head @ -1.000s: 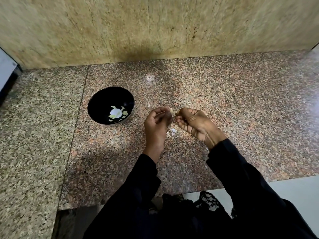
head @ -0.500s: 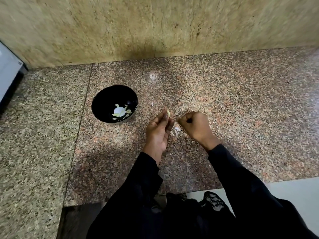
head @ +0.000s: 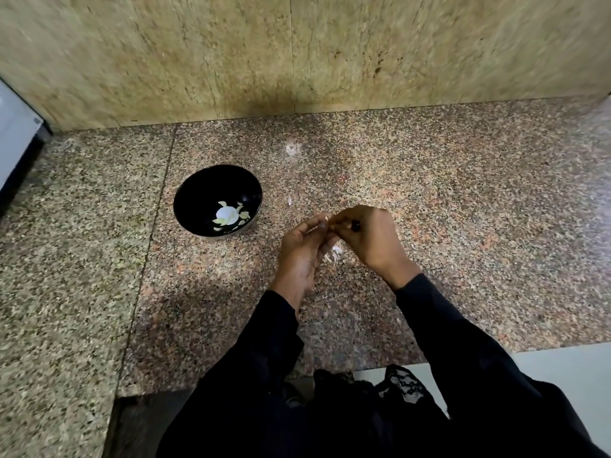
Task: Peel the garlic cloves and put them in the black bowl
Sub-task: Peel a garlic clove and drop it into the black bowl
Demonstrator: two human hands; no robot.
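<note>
The black bowl (head: pixel 198 197) stands on the speckled granite counter (head: pixel 463 200), left of my hands, with several pale peeled cloves (head: pixel 228 215) lying in its bottom. My left hand (head: pixel 302 249) pinches a small garlic clove (head: pixel 324 221) at its fingertips. My right hand (head: pixel 367 238) meets it from the right, fingers curled and pinching at the same clove. Most of the clove is hidden between the fingertips.
Bits of white garlic skin (head: pixel 332 254) lie on the counter under my hands, and a scrap of skin (head: pixel 290 200) lies right of the bowl. A beige stone wall (head: pixel 297 54) rises behind. A white appliance edge (head: pixel 15 140) sits far left.
My right hand, which had drawn back from the clove half a second ago, has closed in again and now pinches it together with my left hand.
</note>
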